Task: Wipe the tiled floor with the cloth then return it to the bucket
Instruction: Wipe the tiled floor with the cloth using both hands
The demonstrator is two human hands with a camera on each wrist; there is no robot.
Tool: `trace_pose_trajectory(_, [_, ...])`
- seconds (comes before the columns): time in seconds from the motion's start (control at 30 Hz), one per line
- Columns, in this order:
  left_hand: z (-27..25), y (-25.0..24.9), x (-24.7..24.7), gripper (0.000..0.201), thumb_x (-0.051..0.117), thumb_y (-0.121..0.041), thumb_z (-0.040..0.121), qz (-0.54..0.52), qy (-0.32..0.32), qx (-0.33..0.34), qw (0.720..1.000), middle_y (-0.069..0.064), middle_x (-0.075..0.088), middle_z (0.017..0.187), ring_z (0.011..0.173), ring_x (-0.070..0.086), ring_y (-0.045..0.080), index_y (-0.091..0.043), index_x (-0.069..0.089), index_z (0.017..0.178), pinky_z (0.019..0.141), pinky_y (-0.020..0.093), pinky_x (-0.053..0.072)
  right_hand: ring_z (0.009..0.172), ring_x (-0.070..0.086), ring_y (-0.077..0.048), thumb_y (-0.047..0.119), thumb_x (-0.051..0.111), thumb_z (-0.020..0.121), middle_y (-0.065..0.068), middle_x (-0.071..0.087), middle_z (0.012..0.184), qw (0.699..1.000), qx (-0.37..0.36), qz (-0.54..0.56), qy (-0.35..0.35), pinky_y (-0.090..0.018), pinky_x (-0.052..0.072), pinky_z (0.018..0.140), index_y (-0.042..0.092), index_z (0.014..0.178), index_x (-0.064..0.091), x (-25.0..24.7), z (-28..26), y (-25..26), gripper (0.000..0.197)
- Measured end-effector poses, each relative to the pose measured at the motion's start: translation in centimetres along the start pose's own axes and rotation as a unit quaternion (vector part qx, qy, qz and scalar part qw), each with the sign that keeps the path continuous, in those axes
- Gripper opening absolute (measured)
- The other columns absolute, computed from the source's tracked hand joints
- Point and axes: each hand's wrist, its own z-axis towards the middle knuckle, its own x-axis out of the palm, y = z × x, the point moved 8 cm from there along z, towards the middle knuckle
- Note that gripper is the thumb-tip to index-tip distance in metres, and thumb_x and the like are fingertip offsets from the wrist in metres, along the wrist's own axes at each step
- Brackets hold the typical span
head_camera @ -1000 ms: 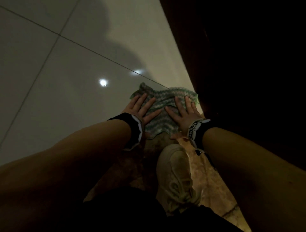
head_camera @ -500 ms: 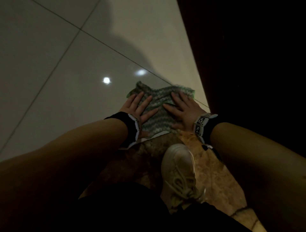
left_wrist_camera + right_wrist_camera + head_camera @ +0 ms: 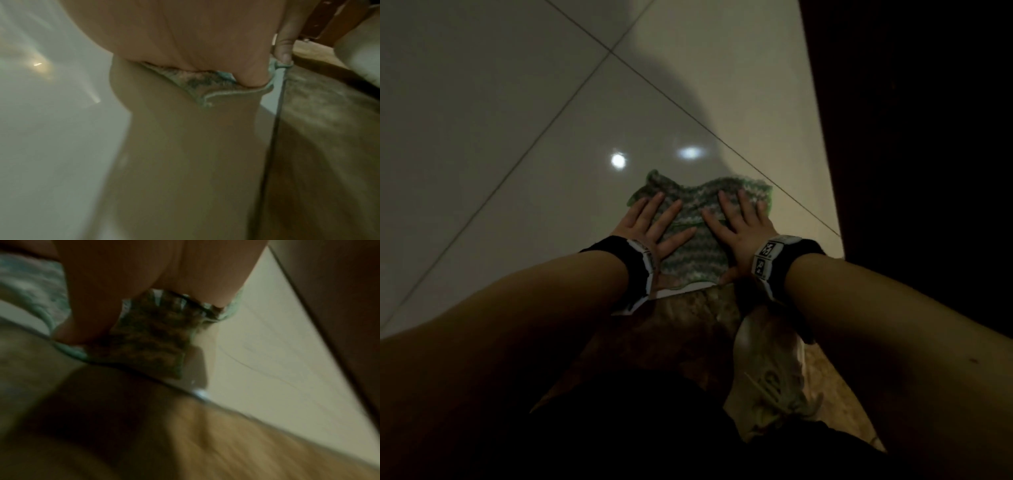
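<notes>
Cloth (image 3: 698,236) edges hidden under flat left hand (image 3: 654,229), right hand (image 3: 739,229), fingers spread.

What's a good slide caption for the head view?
Both hands, left and right, press a green cloth flat on the tiled floor.

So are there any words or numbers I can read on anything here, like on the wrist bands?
No words or numbers can be read anywhere.
Right wrist band: two black-and-white square code patterns, not letters.
Left wrist band: white edge only, no print shows.
Cloth, shoe and floor: no print visible; both wrist views are too blurred to show any.
</notes>
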Motion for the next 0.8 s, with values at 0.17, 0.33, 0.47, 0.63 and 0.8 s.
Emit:
trace_pose_trajectory(0.17, [-3.1, 2.7, 2.6, 0.095, 0.022, -0.084, 0.079, -0.022, 0.014, -0.034, 0.999, 0.005, -0.047, 0.134, 0.143, -0.026, 0.041, -0.038, -0.027, 0.145, 0.117, 0.052, -0.012, 0.139, -0.030, -0.040, 0.071, 0.066, 0.064, -0.008, -0.035, 0.152, 0.999, -0.032, -0.023, -0.002, -0.059, -0.013, 0.112, 0.033, 0.145, -0.025, -1.6, 1.3, 4.3, 0.127])
trace_pose_trajectory(0.33, [-5.9, 5.1, 5.7, 0.095, 0.021, -0.086, 0.076, -0.056, 0.018, -0.072, 0.996, 0.006, -0.051, 0.133, 0.142, -0.029, 0.040, -0.040, -0.027, 0.145, 0.116, 0.052, -0.015, 0.139, -0.032, -0.039, 0.071, 0.065, 0.065, -0.007, -0.036, 0.152, 0.997, -0.063, -0.049, -0.001, -0.059, -0.016, 0.111, 0.033, 0.145, -0.026, -3.1, 1.9, 8.7, 0.126])
trace_pose_trajectory(0.47, [-8.3, 7.2, 7.9, 0.094, 0.024, -0.085, 0.077, -0.063, 0.045, -0.103, 0.992, 0.005, -0.051, 0.133, 0.142, -0.030, 0.039, -0.040, -0.034, 0.136, 0.117, 0.051, -0.015, 0.138, -0.034, -0.037, 0.072, 0.063, 0.067, -0.005, -0.038, 0.151, 0.994, -0.085, -0.064, 0.008, -0.058, -0.016, 0.111, 0.034, 0.144, -0.027, -4.1, 2.7, 12.2, 0.124])
trace_pose_trajectory(0.63, [-11.4, 9.5, 10.6, 0.094, 0.022, -0.087, 0.076, -0.086, 0.062, -0.141, 0.984, 0.005, -0.054, 0.130, 0.141, -0.032, 0.038, -0.040, -0.036, 0.132, 0.117, 0.051, -0.015, 0.137, -0.035, -0.036, 0.072, 0.063, 0.067, -0.003, -0.040, 0.150, 0.990, -0.110, -0.085, 0.009, -0.058, -0.017, 0.111, 0.036, 0.143, -0.027, -5.5, 3.8, 16.5, 0.124])
trace_pose_trajectory(0.8, [-14.8, 12.1, 13.4, 0.094, 0.014, -0.090, 0.071, -0.130, 0.084, -0.170, 0.973, 0.004, -0.063, 0.117, 0.124, -0.046, 0.031, -0.041, -0.037, 0.131, 0.115, 0.051, -0.019, 0.138, -0.035, -0.036, 0.070, 0.065, 0.066, -0.003, -0.039, 0.151, 0.984, -0.142, -0.107, 0.000, -0.058, -0.018, 0.110, 0.036, 0.144, -0.026, -7.0, 4.8, 21.0, 0.124])
